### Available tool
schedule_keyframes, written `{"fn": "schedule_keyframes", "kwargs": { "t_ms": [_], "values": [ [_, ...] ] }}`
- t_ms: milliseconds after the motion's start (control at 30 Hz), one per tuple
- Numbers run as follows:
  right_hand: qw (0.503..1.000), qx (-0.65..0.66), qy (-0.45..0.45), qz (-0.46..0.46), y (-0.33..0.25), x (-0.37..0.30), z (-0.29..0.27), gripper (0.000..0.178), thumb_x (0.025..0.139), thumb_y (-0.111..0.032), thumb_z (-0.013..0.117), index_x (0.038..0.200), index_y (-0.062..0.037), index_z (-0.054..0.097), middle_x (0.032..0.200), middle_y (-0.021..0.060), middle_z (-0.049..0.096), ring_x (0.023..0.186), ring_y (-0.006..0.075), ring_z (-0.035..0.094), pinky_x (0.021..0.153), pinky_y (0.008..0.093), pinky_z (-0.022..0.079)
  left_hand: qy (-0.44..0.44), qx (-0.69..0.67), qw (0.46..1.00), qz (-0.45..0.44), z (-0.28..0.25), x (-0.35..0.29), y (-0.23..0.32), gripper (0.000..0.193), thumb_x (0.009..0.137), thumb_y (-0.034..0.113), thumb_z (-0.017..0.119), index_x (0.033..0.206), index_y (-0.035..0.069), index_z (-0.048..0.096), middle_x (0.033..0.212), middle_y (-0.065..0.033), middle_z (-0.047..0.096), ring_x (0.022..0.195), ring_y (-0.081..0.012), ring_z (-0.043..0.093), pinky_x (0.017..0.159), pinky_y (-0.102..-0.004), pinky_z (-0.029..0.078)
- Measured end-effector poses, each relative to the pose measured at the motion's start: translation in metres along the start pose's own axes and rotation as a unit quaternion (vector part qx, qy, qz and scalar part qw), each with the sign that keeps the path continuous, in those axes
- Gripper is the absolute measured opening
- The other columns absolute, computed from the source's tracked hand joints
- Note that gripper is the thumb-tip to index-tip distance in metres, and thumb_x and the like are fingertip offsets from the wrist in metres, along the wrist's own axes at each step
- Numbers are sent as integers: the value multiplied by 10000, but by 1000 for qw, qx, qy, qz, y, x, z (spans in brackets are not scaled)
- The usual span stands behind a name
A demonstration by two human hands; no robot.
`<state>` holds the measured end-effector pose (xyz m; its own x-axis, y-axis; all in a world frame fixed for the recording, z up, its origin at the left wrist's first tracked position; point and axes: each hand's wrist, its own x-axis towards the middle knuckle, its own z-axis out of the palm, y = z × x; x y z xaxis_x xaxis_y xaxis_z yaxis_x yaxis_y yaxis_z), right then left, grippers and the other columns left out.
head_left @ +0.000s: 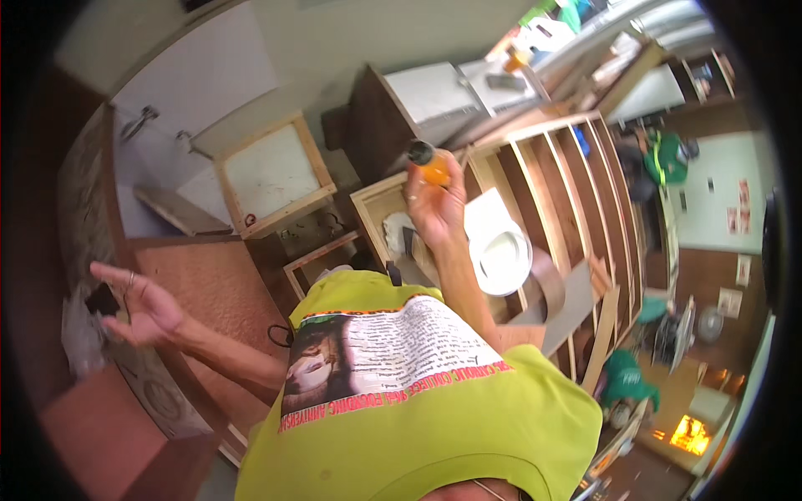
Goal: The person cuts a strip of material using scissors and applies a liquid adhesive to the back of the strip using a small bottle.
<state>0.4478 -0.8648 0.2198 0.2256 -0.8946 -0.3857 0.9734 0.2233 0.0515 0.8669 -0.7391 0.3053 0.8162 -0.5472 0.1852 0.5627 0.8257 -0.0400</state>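
Observation:
My right hand is raised in front of my chest, its fingers wrapped round a small orange bottle-like object with a round black end. Out to the left, my left hand has its index finger and thumb stretched out around a small dark block. The block appears gripped there; its exact kind is too small to make out. Below that hand runs the edge of a reddish-brown wooden panel.
A wooden frame with slats stands to the right, a white roll on it. Ahead are a wood-edged white panel and a brown-and-white cabinet. Clear plastic hangs at the left. Two people in green are farther right.

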Motion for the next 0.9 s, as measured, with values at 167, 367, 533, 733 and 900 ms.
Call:
{"fn": "schedule_keyframes", "kwargs": {
  "t_ms": [167,367,533,733,900],
  "values": [
    [998,-13,-11,-68,10,-12,-5,288,887,-216,708,1078,-59,561,1080,108,648,990,266,669,831,363,612,-63,19,998,-17,-24,24,12,686,787,-192,489,1435,-82,295,1512,-156,352,1381,-262,388,1168,-390,340],
    [998,-25,14,-64,24,-22,-20,360,888,-254,712,1123,-75,506,1099,111,632,976,234,672,840,345,608,-34,59,994,-85,-36,34,23,545,854,-152,460,1385,-91,353,1433,-141,460,1297,-229,492,1130,-353,407],
    [998,-26,20,-54,31,-26,-30,366,888,-269,709,1128,-79,508,1067,103,639,974,222,673,825,333,611,-11,-6,986,-168,-26,25,-5,472,909,-55,426,1380,-42,393,1416,-141,469,1288,-251,498,1105,-397,433],
    [995,-66,32,-68,41,-20,-30,406,849,-357,734,1119,-120,544,1072,74,663,962,202,684,875,331,578,-1,100,956,-275,-55,9,-39,563,873,-38,586,1390,-73,364,1421,-160,469,1313,-268,472,1127,-367,396],
    [998,-5,-9,-67,33,-35,-32,359,872,-352,706,1082,-97,566,1076,90,676,953,208,695,867,339,588,-74,210,886,-408,-80,9,-114,530,931,135,574,1372,-86,379,1423,-177,462,1329,-292,448,1158,-398,345]
  ]
}}
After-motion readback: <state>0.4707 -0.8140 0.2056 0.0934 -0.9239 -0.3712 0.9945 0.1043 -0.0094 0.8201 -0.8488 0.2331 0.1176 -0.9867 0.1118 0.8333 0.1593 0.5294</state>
